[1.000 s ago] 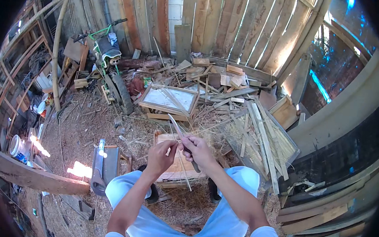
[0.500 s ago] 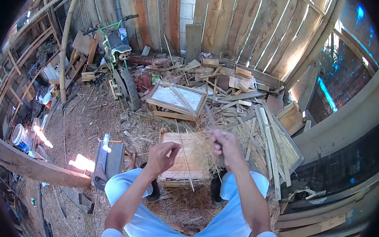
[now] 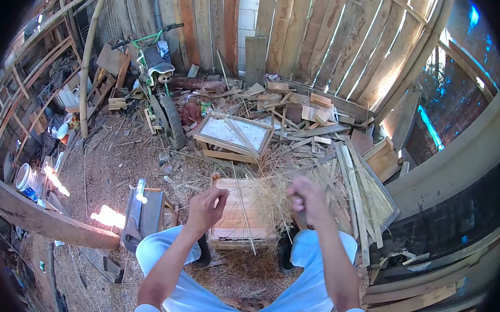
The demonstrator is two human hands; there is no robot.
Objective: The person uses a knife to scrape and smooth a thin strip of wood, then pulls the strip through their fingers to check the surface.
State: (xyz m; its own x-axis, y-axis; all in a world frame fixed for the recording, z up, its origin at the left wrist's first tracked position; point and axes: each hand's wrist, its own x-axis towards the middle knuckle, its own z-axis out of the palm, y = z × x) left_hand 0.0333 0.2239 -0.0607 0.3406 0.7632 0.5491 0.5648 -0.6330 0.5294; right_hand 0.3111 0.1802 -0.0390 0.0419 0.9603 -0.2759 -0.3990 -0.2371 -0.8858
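Observation:
My right hand (image 3: 309, 201) is closed round the handle of a knife (image 3: 290, 165), its blade pointing up and away and smeared by motion. It is above the right side of a low wooden box (image 3: 236, 215), near a heap of thin shavings (image 3: 274, 206). My left hand (image 3: 205, 209) hovers by the box's left edge, thumb and fingers pinched together. Whatever is in that pinch, if anything, is too small to make out. A long thin strip (image 3: 242, 204) lies slantwise across the box top, apart from both hands.
Ahead stands a wooden-framed tray (image 3: 202, 133) with sticks across it. Scrap wood (image 3: 315, 111) is piled behind, with long slats (image 3: 348, 185) at right. A motorbike (image 3: 164, 105) is at back left, and a dark bench-like object (image 3: 146, 210) beside my left knee.
My right hand has moved slightly right with the knife, which is now more blurred. My left hand has shifted a little to the left, still pinched.

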